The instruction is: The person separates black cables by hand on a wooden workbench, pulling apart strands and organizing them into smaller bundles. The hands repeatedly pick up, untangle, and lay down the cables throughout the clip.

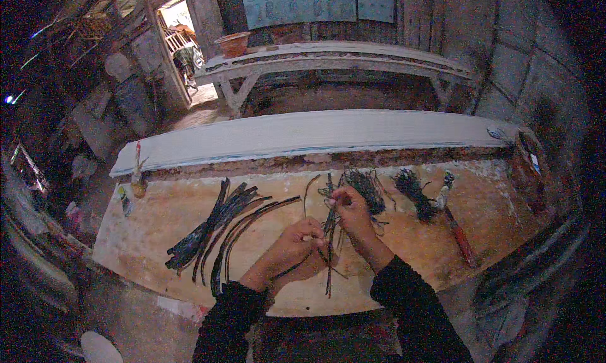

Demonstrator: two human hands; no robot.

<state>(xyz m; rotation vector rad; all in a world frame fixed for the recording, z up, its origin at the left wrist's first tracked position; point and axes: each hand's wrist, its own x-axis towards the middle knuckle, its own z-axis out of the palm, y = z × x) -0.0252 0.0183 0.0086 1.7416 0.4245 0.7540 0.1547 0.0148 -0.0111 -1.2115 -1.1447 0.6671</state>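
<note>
My left hand (pixel 299 244) is closed over the middle of the board, fingers around a thin dark strip whose tail hangs toward me beneath the wrist. Just right of it and slightly farther off, my right hand (pixel 355 213) pinches the upper part of some dark strips between thumb and fingers. Between the hands a few narrow strips (pixel 329 278) run lengthwise over the wood. To the left lie a bundle of flat black strips (pixel 205 227) and several curved strips (pixel 233 232). Dark stringy tangles (pixel 413 191) lie to the right. What the fingertips do is partly hidden.
The wooden board (pixel 148 237) has a long white slab (pixel 303 133) along its far edge. A tool with a red handle (pixel 461 242) lies at right; a small upright object with a red tip (pixel 137 170) stands at left. A bench (pixel 341 63) bearing a reddish-brown pot (pixel 233 45) stands behind.
</note>
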